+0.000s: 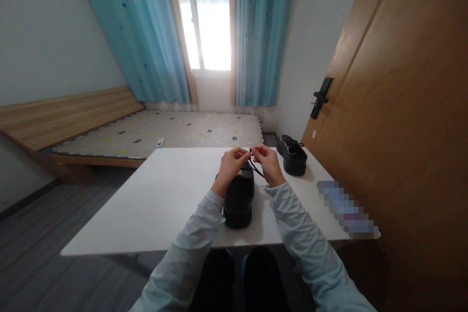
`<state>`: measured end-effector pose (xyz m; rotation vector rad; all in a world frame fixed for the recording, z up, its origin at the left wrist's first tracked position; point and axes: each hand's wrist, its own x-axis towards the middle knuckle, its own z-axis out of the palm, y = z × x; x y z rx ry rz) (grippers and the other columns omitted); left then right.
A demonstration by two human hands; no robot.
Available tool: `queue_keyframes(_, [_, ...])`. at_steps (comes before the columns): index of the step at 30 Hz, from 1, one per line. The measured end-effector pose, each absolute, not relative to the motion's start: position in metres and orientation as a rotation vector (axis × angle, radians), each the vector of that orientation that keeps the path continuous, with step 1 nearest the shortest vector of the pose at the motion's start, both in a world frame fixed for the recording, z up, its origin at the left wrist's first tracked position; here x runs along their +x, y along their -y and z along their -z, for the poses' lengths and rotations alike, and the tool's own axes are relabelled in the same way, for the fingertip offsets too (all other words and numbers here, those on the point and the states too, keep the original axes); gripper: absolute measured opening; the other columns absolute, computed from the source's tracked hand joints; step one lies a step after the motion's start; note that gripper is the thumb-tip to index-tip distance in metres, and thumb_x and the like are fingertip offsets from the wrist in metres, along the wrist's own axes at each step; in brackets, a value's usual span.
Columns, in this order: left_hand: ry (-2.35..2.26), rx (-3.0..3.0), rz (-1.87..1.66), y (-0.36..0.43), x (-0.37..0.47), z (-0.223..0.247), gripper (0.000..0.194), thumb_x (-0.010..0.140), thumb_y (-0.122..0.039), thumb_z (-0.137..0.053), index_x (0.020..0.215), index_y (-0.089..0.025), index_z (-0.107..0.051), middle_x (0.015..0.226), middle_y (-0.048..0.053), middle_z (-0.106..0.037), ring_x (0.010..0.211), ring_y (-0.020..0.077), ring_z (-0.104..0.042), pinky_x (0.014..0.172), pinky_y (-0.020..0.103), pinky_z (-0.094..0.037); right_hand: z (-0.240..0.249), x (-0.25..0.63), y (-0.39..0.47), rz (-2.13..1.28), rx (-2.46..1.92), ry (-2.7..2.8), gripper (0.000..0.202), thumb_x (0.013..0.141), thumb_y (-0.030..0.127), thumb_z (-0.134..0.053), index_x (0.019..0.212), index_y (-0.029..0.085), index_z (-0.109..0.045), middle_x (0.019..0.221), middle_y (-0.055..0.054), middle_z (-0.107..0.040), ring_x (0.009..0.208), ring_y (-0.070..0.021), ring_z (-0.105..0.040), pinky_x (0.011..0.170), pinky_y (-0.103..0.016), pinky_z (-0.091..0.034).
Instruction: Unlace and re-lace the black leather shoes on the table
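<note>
A black shoe (238,202) stands on the white table (175,200), its heel toward me and its front part hidden behind my hands. Above the shoe, my left hand (233,165) pinches a black shoelace (257,169) between thumb and fingers. My right hand (266,160) is closed on the lace too, its fingertips almost meeting those of the left. Part of the lace hangs in a loop under the right hand. The other black shoe (293,158), with laces across its top, rests at the table's far right corner.
On the table's right edge lies a blurred-out bluish item (347,209). Beyond the table is a bed with a patterned mattress (190,129), a small white object (160,142) on it. A wooden door (395,107) with a black handle (321,97) borders the right side.
</note>
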<state>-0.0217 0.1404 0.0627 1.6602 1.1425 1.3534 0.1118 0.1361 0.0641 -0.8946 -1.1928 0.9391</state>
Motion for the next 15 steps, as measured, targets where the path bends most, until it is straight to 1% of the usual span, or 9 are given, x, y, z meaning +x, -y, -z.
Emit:
queue_keyframes(5, [-1.072, 1.659, -1.294, -0.139, -0.024, -0.067, 0.022, 0.068, -0.037, -0.069, 0.073, -0.016, -0.070, 0.071, 0.006, -0.070, 0.068, 0.0169, -0.064, 0.061, 0.025, -0.047, -0.063, 0.112, -0.136, -0.922, -0.879, 1.198, 0.027, 0.062, 0.041, -0.074, 0.070, 0.017, -0.065, 0.064, 0.001, -0.061, 0.054, -0.0088, -0.047, 0.052, -0.023, -0.039])
queue_keyframes(10, [-0.962, 1.640, -1.237, -0.132, -0.026, -0.077, 0.022, 0.068, -0.037, -0.069, 0.071, -0.015, -0.069, 0.069, 0.003, -0.068, 0.065, 0.0150, -0.061, 0.062, 0.025, -0.047, -0.062, 0.111, -0.135, -0.960, -0.890, 1.192, 0.030, 0.062, 0.044, -0.074, 0.073, 0.017, -0.067, 0.069, 0.000, -0.063, 0.061, -0.0109, -0.052, 0.055, -0.023, -0.041])
queue_keyframes(12, [-0.953, 1.620, -1.254, -0.130, -0.028, -0.081, 0.021, 0.069, -0.036, -0.067, 0.072, -0.016, -0.068, 0.069, 0.002, -0.067, 0.065, 0.0141, -0.060, 0.062, 0.025, -0.046, -0.064, 0.112, -0.134, -1.034, -0.876, 1.199, 0.035, 0.065, 0.049, -0.071, 0.078, 0.017, -0.067, 0.069, 0.000, -0.062, 0.059, -0.0101, -0.052, 0.056, -0.024, -0.043])
queue_keyframes(15, [-0.951, 1.570, -1.358, -0.129, -0.031, -0.087, 0.019, 0.070, -0.035, -0.066, 0.071, -0.016, -0.066, 0.070, 0.000, -0.066, 0.067, 0.0136, -0.060, 0.066, 0.025, -0.047, -0.070, 0.116, -0.129, -1.158, -0.829, 1.321, 0.042, 0.071, 0.054, -0.064, 0.094, 0.018, -0.064, 0.074, 0.000, -0.062, 0.057, -0.0096, -0.053, 0.058, -0.026, -0.046])
